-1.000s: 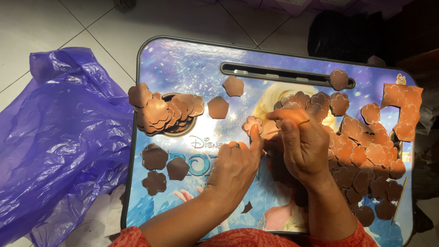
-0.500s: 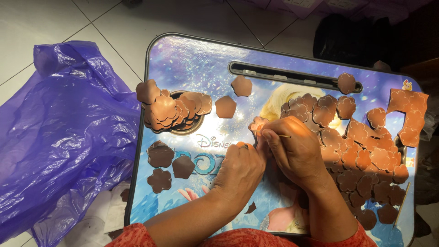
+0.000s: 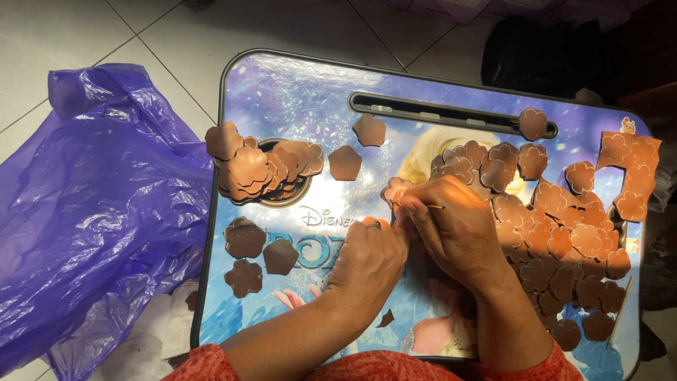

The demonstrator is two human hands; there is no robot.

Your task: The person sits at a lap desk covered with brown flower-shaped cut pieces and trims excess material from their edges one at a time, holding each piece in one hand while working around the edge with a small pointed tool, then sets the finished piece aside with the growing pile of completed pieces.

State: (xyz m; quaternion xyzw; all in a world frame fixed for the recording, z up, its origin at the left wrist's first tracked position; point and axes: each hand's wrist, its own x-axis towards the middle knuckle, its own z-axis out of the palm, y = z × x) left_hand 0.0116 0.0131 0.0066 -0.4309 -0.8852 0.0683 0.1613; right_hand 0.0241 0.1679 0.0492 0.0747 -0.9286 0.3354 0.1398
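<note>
Nearest the camera, two forearms in red patterned sleeves [image 3: 211,363] come up from the bottom edge onto the lap-tray surface [image 3: 296,92], a rounded tray with a blue and purple cartoon print. The left hand [image 3: 367,264] lies knuckles up at the middle of the tray, fingers curled in; its grip is tucked under the hand and I cannot tell whether it is closed on anything. Just beside it and touching it, the right hand [image 3: 458,229] has its grip pinched together on a thin stick [image 3: 434,206], the tip poking out to the right above the knuckles. Right at the fingertips, a small orange-brown flower cutout [image 3: 395,189] sits on the tray, partly hidden by the fingers.

To the left of the hands, three dark brown flower shapes [image 3: 257,254] lie flat in a cluster. To the right, a wide spread of brown cutouts [image 3: 557,233] overlaps all the way to the tray's right edge.

Farther off on the left, a heaped pile of cutouts [image 3: 257,169] fills the round cup recess. Two single pentagon-like pieces [image 3: 356,148] lie just right of it. Farther still runs the long dark slot [image 3: 437,113], with one cutout [image 3: 532,123] on its right end. At the far right, an orange punched-out sheet [image 3: 631,173].

Off the tray, left, a crumpled purple plastic bag [image 3: 92,212] on the white tiled floor [image 3: 63,35].
</note>
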